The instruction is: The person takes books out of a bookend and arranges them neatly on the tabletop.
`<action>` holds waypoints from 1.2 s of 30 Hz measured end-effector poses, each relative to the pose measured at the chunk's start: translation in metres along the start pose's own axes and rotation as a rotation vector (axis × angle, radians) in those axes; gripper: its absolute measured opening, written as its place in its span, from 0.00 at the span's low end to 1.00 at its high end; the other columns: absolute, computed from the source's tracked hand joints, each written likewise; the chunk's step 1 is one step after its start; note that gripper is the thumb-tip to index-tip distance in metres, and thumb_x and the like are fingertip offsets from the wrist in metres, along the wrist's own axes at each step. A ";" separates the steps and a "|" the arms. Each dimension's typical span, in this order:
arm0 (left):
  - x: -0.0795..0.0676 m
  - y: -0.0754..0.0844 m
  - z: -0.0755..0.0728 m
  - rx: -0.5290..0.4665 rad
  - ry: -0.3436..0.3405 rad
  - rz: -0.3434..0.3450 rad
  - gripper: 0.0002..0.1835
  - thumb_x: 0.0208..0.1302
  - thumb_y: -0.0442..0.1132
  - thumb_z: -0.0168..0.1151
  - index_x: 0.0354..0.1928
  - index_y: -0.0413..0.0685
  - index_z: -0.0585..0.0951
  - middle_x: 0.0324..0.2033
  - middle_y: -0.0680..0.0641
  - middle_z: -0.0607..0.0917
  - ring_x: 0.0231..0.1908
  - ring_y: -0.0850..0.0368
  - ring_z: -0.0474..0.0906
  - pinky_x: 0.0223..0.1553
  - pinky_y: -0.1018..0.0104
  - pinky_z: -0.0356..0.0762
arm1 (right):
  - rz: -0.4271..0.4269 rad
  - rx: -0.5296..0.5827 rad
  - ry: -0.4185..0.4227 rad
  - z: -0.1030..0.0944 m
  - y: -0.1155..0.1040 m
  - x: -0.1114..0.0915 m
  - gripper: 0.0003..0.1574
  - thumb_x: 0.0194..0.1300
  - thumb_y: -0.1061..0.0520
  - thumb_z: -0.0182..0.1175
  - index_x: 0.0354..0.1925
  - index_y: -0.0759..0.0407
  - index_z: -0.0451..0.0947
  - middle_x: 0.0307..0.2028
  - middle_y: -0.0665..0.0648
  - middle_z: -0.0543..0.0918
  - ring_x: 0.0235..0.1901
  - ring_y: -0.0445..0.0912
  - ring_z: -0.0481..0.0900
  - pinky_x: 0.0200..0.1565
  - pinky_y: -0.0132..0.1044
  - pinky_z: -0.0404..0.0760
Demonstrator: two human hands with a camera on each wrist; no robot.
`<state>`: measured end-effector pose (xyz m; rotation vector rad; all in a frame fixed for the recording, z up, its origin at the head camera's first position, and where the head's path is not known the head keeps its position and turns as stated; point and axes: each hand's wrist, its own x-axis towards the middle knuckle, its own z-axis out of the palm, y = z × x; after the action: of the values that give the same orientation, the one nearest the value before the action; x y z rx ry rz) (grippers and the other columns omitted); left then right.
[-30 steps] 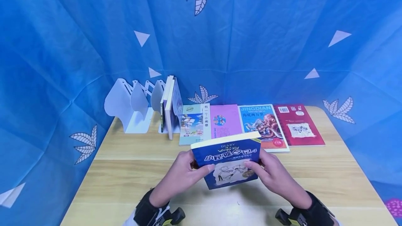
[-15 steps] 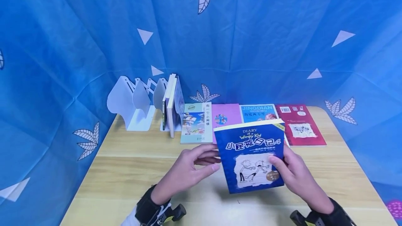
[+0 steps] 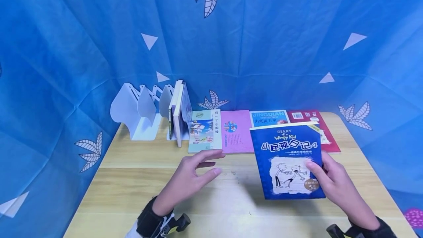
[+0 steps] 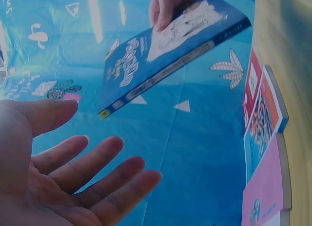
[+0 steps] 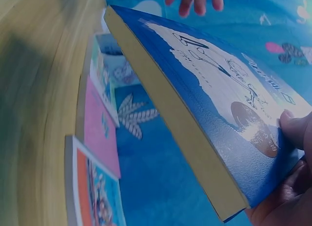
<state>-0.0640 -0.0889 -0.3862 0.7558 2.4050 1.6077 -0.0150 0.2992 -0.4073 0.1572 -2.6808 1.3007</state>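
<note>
- The right hand grips the blue book by its right side, thumb on the front cover, the other fingers behind it and mostly hidden.
- The blue book is held raised over the right half of the table, front cover toward the head camera, short of the far edge.
- The left hand holds nothing; its thumb and fingers are apart, and the blue book is well clear of their tips.
- Along the table's far edge lie a pale green book, a pink book, an octopus book and, nearest the far right corner, a red book.
- A white rack stands by the far left corner.
</note>
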 end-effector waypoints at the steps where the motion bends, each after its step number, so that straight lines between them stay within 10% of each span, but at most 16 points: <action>1: 0.000 -0.001 -0.002 0.006 0.009 -0.007 0.24 0.72 0.42 0.67 0.68 0.57 0.78 0.63 0.53 0.85 0.64 0.57 0.82 0.63 0.61 0.84 | 0.014 -0.002 0.002 -0.002 0.003 -0.001 0.20 0.80 0.60 0.52 0.66 0.65 0.70 0.47 0.62 0.91 0.36 0.27 0.86 0.33 0.28 0.89; 8: -0.004 -0.007 -0.016 0.026 0.131 0.003 0.23 0.72 0.41 0.66 0.67 0.56 0.78 0.65 0.53 0.84 0.64 0.56 0.82 0.62 0.60 0.85 | 0.101 -0.026 0.012 -0.016 0.019 -0.006 0.21 0.82 0.55 0.51 0.65 0.65 0.70 0.39 0.25 0.83 0.32 0.31 0.88 0.31 0.31 0.89; 20: -0.006 -0.018 -0.040 0.112 0.361 0.103 0.24 0.72 0.35 0.65 0.68 0.50 0.77 0.62 0.46 0.86 0.62 0.56 0.83 0.59 0.66 0.85 | 0.304 -0.121 -0.020 -0.030 0.044 -0.018 0.30 0.83 0.46 0.49 0.67 0.68 0.67 0.42 0.65 0.90 0.28 0.32 0.84 0.30 0.29 0.85; 36: -0.008 -0.032 -0.065 0.086 0.559 0.022 0.22 0.75 0.37 0.62 0.68 0.46 0.77 0.61 0.45 0.86 0.59 0.73 0.81 0.58 0.83 0.80 | 0.395 -0.225 -0.107 -0.055 0.093 -0.021 0.41 0.82 0.39 0.48 0.72 0.72 0.63 0.50 0.71 0.86 0.34 0.21 0.71 0.32 0.21 0.72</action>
<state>-0.0932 -0.1556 -0.3893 0.3736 2.8556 1.9407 -0.0039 0.4007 -0.4491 -0.3575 -3.0320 1.0888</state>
